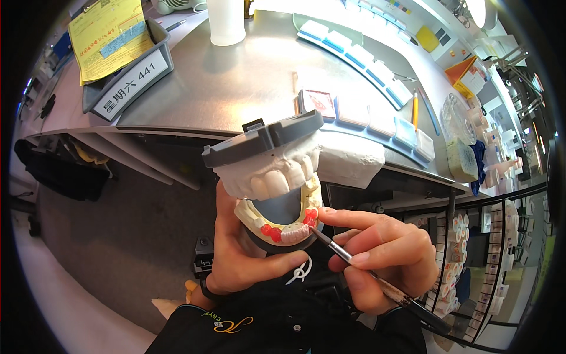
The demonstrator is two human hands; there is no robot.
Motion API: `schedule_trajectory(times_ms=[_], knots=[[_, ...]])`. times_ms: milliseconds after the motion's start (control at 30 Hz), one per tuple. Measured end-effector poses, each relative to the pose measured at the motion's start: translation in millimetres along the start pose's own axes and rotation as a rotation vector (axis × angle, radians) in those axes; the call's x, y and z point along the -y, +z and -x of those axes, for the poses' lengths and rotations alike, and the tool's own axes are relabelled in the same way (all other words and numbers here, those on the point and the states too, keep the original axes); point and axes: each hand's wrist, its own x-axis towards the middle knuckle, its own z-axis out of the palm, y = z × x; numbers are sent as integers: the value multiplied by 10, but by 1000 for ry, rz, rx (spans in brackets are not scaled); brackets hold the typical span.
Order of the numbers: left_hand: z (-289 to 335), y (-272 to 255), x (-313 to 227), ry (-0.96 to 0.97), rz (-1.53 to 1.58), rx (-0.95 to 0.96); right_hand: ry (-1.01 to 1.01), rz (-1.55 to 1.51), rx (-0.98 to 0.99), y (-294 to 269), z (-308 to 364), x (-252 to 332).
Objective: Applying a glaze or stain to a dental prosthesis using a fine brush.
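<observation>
1. I've got the brush (342,252) lying diagonally: bristles toward 10 o'clock, handle back toward 4. The tip's right by a red tooth (309,220); can't tell from here if they touch.
2. The dental model (274,182) is mid-view, held just off the bench's near edge, gaping, front teeth facing me at 6. Its grey top plate runs lengthwise, roughly 8 to 2.
3. My left hand (239,265) clasps the model's lower half; my right hand (389,245) pinches the brush pen-style.
4. Metal bench (194,76) at 12, grey floor (147,236) at 8, racked pots (454,253) near 4.
5. Writing: black characters on a bin's white label (131,85) at 10, scribbles on the yellow slip (91,56) above, lettering on the black shirt (265,327) at 6.
</observation>
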Motion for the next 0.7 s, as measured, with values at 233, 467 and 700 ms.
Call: schedule_trajectory(times_ms=[233,467,700], knots=[[-29,2,-56,-108,196,-65,-233,400,-293,-205,-43,-123],[-36,-77,-83,-83,330,-12,120,1188,-974,-1766,117,-1078],[-14,-66,-81,-120,358,-29,382,1023,-769,-1464,214,-730]])
